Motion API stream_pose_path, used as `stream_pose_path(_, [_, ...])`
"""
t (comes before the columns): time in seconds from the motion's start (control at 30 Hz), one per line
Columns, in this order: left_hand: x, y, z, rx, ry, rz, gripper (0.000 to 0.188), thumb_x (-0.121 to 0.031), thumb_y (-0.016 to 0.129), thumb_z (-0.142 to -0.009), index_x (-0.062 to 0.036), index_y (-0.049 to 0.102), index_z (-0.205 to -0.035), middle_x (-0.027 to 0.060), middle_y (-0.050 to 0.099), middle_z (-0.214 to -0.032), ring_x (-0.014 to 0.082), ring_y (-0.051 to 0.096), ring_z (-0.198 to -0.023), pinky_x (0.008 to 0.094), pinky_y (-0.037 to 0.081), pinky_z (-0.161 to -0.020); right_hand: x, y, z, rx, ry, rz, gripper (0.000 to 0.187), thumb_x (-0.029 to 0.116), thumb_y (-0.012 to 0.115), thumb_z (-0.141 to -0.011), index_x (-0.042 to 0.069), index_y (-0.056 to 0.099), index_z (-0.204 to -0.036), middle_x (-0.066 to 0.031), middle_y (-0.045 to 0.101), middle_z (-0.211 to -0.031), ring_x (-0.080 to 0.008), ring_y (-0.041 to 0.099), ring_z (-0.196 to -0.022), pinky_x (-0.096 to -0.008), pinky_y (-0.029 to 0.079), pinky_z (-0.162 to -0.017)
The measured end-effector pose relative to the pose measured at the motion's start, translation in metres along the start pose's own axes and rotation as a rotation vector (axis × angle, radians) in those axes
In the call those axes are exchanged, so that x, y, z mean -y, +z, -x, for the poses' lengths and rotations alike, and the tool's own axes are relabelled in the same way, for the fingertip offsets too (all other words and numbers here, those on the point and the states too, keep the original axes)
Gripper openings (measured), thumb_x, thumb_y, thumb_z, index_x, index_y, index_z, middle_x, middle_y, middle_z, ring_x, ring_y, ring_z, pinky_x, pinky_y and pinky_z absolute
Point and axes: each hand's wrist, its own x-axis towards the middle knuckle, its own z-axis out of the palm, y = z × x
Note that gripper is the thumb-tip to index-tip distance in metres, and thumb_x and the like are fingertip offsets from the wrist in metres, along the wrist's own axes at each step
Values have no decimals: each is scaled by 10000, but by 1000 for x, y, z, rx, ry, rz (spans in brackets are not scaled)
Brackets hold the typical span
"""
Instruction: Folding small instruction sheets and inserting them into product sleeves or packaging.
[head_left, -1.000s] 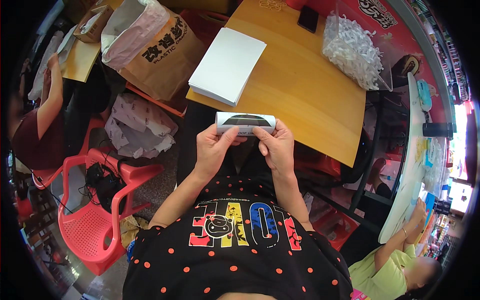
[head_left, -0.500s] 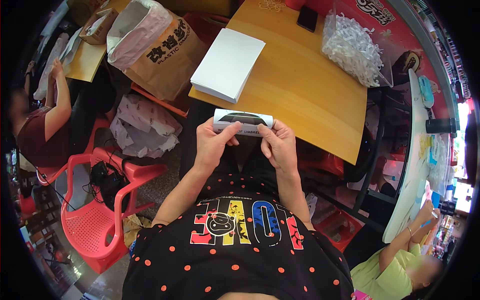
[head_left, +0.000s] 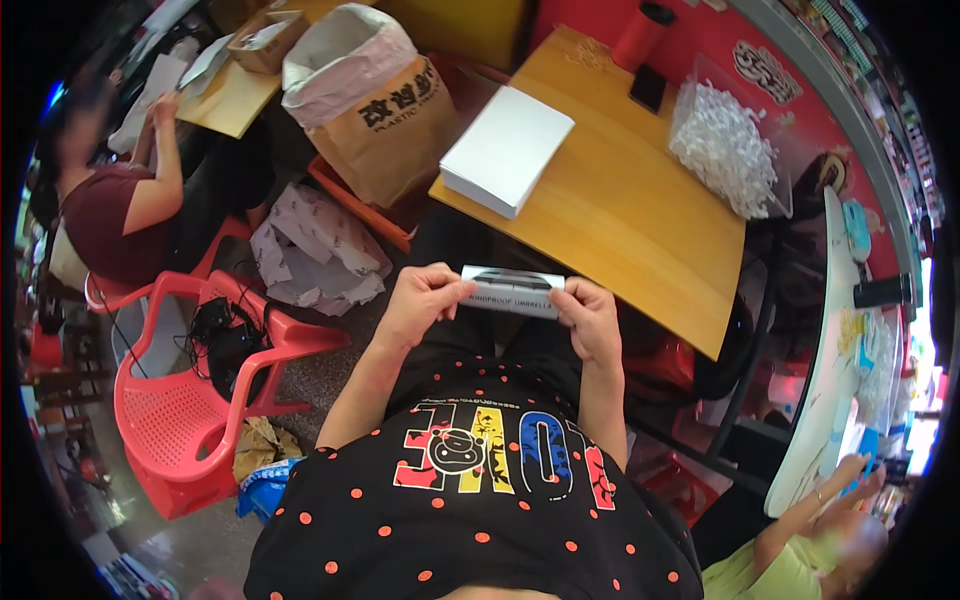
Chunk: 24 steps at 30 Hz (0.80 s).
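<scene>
I hold a small long white box (head_left: 512, 289) with a dark picture on its side, level in front of my chest, just off the near edge of a wooden table (head_left: 640, 215). My left hand (head_left: 420, 300) grips its left end with fingers curled over the top. My right hand (head_left: 588, 318) grips the right end. A stack of flat white sheets (head_left: 508, 148) lies on the table just beyond the box.
A clear bag of white pieces (head_left: 728, 150) lies at the table's far right, with a red cylinder (head_left: 640, 35) and a dark phone (head_left: 648, 88) behind. A brown paper sack (head_left: 372, 100) stands left; crumpled paper (head_left: 315, 255) and a red plastic chair (head_left: 190, 400) lie below it. Other people sit at far left and lower right.
The box has turned in my hands, now showing a lighter side. Both hands keep their grip on its ends and have stayed near the table's edge.
</scene>
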Motion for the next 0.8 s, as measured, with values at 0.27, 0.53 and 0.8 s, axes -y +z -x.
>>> stream_pose_path(0.27, [-33,-56,25,-443,72,25,162,-137,659,-840,-55,651,-702,-1,571,-577,62,525,-470,190,384,-424,-12,3,-4,-25,55,-205,227,171,538,-940,-18,660,-909,-93,665,-770,-94,523,-593,-195,396,-535])
stream_pose_path(0.53, [-174,-189,-96,-788,605,-50,305,-214,744,-799,48,659,-929,69,625,-721,86,569,-568,184,445,-532,-25,-21,3,-118,44,-146,218,173,544,-941,-5,669,-923,-88,672,-779,-70,502,-587,-181,382,-532])
stream_pose_path(0.8, [-94,-150,-92,-607,557,-690,399,-194,625,-878,88,563,-1153,153,649,-1067,190,617,-962,298,473,-860,-17,-12,8,-123,-35,-7,157,102,574,-913,-20,672,-920,-74,669,-765,-49,490,-595,-176,370,-541])
